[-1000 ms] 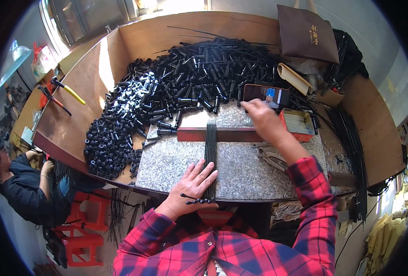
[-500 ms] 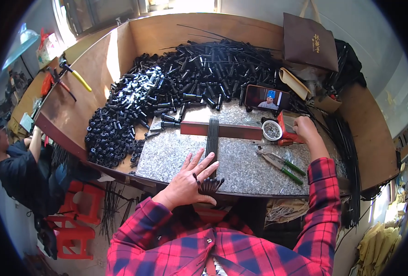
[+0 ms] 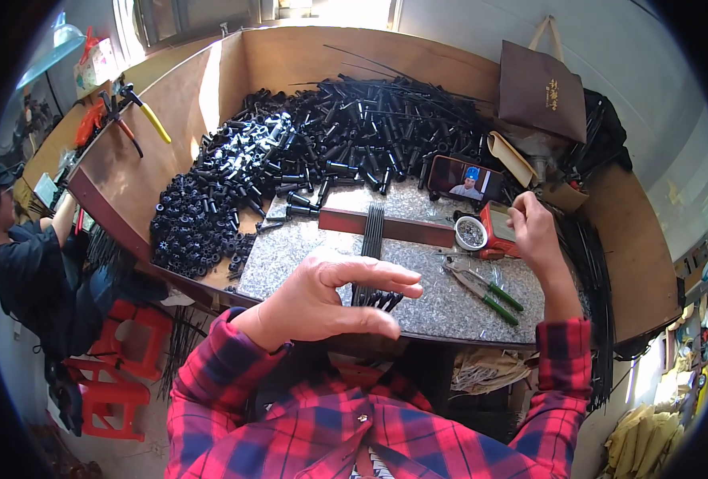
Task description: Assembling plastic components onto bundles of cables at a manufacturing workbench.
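Note:
My left hand (image 3: 326, 295) is raised over the near end of a bundle of thin black rods (image 3: 374, 227), its thumb and fingers spread apart with nothing between them. The bundle lies across a dark red bar (image 3: 430, 231) on the speckled grey stone slab (image 3: 290, 259). On the right, my right hand (image 3: 539, 231) is beside a small red box (image 3: 496, 225), fingers curled with the tips pinched together; whatever they may hold is too small to make out. A white cup of small metal bits (image 3: 470, 232) stands next to the box.
Green-handled pliers (image 3: 489, 295) lie on the slab, right of the bundle. Black tubular parts (image 3: 346, 136) are heaped behind. A phone (image 3: 466, 179) leans at the back; a brown paper bag (image 3: 541, 92) stands far right. Another person (image 3: 38, 263) sits at left.
My left hand has lifted from the rod bundle and turned, thumb and fingers now apart. My right hand remains by the red box, its fingers shifted slightly. The whole view has shifted slightly.

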Demonstrator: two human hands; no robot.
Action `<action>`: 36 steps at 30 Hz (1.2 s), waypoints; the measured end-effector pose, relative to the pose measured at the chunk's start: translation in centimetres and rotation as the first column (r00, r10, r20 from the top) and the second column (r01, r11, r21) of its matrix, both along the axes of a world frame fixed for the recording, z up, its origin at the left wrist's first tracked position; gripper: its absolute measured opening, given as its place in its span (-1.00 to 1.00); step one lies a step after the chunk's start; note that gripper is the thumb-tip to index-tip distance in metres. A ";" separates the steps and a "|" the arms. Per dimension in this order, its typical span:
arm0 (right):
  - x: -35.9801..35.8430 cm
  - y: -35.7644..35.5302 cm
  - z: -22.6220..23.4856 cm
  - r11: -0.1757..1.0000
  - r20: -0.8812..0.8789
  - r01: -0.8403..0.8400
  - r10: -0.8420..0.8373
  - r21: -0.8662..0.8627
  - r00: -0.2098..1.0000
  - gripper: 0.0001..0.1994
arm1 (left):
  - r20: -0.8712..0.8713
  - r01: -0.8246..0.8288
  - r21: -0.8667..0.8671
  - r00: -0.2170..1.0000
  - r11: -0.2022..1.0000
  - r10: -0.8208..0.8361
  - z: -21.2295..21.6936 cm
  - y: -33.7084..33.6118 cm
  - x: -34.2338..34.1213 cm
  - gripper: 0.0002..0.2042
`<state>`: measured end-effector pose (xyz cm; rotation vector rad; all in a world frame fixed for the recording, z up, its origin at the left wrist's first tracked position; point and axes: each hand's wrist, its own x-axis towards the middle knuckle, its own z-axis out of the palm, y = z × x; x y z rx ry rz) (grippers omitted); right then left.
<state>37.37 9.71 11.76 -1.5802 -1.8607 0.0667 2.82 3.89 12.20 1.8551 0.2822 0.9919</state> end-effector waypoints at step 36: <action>-11.2 -10.4 5.8 0.770 0.386 -0.607 0.508 0.197 0.770 -0.59 | 0.061 -0.406 0.366 0.908 0.837 0.414 -0.2 -0.8 0.7 -0.79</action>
